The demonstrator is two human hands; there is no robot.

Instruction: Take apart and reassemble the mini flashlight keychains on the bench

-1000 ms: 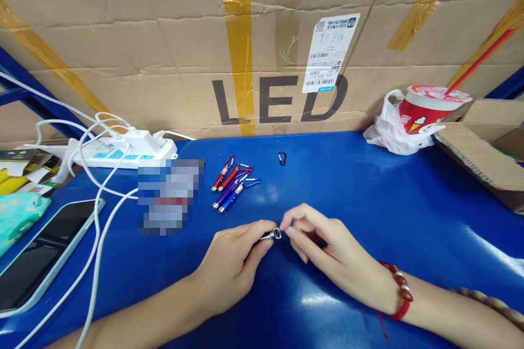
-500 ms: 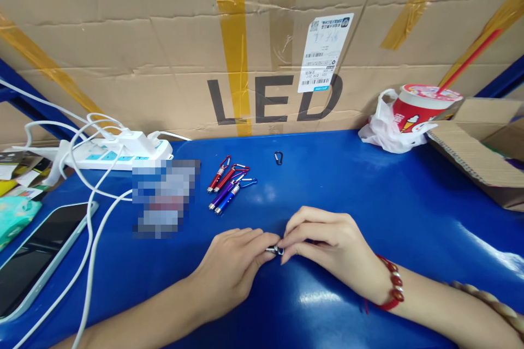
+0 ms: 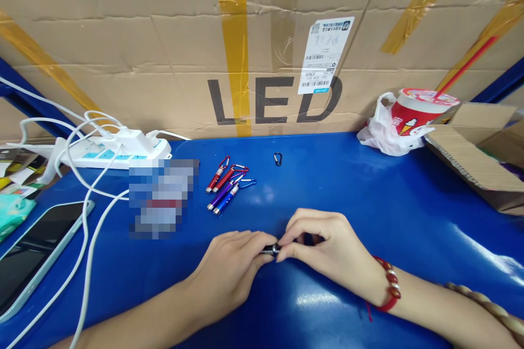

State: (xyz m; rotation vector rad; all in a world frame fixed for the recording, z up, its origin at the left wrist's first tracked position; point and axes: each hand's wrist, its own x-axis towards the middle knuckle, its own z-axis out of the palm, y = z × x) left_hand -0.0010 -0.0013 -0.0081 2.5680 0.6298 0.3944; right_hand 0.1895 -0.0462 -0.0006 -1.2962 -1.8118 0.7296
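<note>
My left hand [image 3: 229,264] is closed around a small dark flashlight [image 3: 268,250], which lies nearly level, and most of its body is hidden by the fingers. At its shiny silver end, the thumb and forefinger of my right hand [image 3: 323,240] pinch together. Beyond my hands, several small flashlights lie side by side on the blue table: a blue one [image 3: 225,199], a purple one [image 3: 220,196] and two red ones, such as the nearer red flashlight [image 3: 223,180]. Each has a carabiner clip at its far end. A loose black carabiner [image 3: 278,159] lies farther back.
At the left are a phone [image 3: 39,251], white cables [image 3: 87,240], a power strip [image 3: 98,154] and a blurred-out object [image 3: 164,199]. A red cup [image 3: 417,114] in a plastic bag stands back right beside an open cardboard box [image 3: 483,169]. A large carton [image 3: 164,54] rises behind the table.
The fingers of my right hand have bent more at the flashlight's silver end. More of its dark body shows between my hands. The view has shifted slightly.
</note>
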